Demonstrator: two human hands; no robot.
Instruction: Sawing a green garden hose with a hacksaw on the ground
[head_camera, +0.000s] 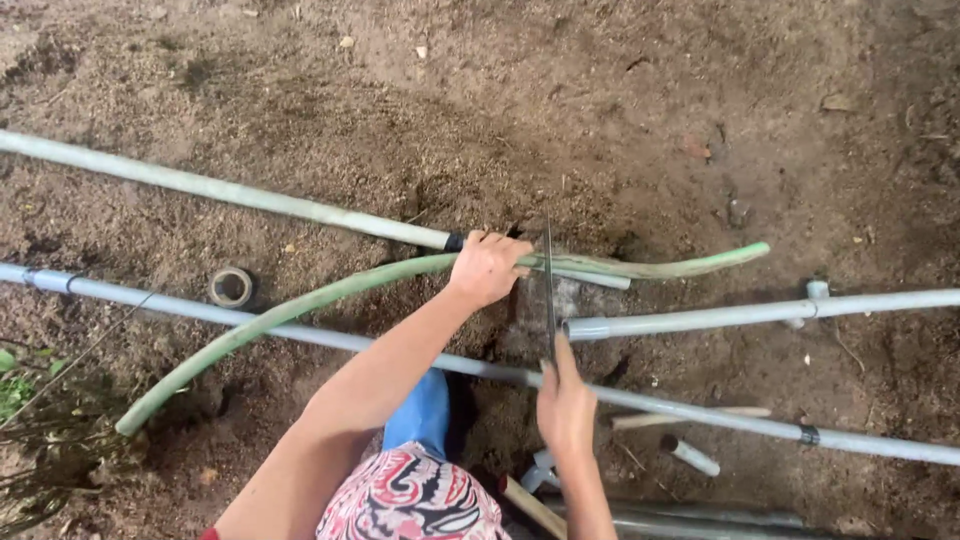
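We look down on bare brown soil crossed by several pipes. Our left hand is closed around a curved green hose, pinning it near the spot where a thin dark saw blade crosses it, so the hose stays steady against the blade. Our right hand is wrapped tight on the near end of that blade, with the forefinger laid along it, apparently to keep the blade upright and on its line. The blade stands on edge, pointing away from us, and meets the hose just right of the left hand.

The hose bows from the lower left up to the blade, then runs on to a green tip at the right. 1 grey pipe lies behind it from the upper left and passes under the hand. A long grey pipe slants across below, and a shorter grey pipe ends just right of the blade. A roll of tape rests on the soil to the left. A short pipe offcut lies near the right hand.
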